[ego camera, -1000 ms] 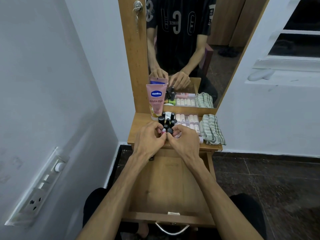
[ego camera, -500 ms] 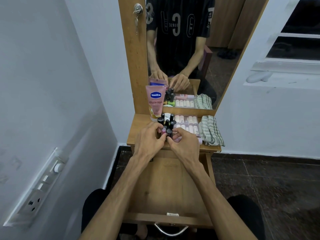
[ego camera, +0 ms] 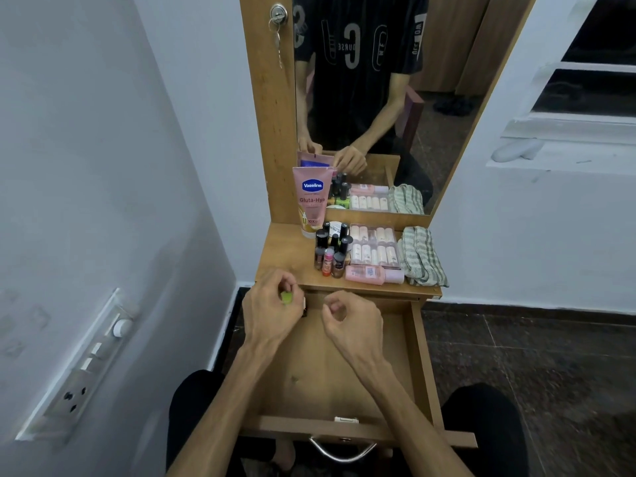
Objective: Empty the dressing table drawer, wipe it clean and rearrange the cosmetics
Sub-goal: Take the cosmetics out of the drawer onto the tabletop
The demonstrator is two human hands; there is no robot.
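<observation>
The left hand [ego camera: 272,313] is pinching a green bottle [ego camera: 286,297], the right hand [ego camera: 351,320] curling empty, restocking the drawer [ego camera: 418,342], needing gentle placing.

Both hands have come back from the cluster of small bottles [ego camera: 329,253] on the table top and now hang over the far end of the open drawer [ego camera: 421,356]. The left hand [ego camera: 272,313] has come away with a small green bottle [ego camera: 286,297] pinched in its fingers, where before it was only touching the cluster. The right hand [ego camera: 354,320] is loosely curled and holds nothing. With the hands gone, the front row of bottles and the pink bottle [ego camera: 373,274] lying on its side are uncovered.
</observation>
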